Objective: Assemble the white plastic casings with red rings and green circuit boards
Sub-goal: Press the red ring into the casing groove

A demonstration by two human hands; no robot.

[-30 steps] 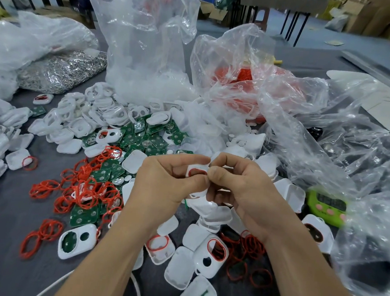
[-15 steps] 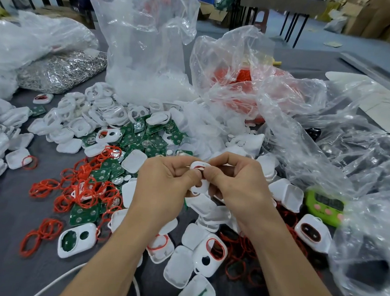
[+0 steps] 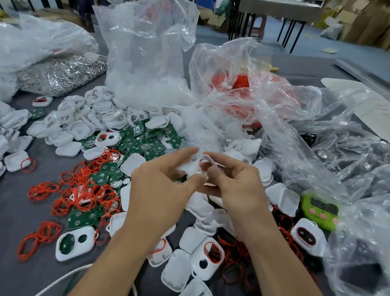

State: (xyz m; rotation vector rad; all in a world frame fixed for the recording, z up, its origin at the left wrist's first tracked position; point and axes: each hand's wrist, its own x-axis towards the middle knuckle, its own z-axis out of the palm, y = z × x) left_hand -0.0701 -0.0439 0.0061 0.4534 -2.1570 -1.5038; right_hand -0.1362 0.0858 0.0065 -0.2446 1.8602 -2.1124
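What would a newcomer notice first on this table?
In the middle, the right hand holds a white casing, with the left hand close beside it. Left of the hands, red rings lie tangled among green circuit boards. Big clear bags rise behind them.

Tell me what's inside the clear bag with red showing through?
Something red fills the clear bag, likely more red rings. Crumpled plastic blurs it, and the bag's bottom is hidden.
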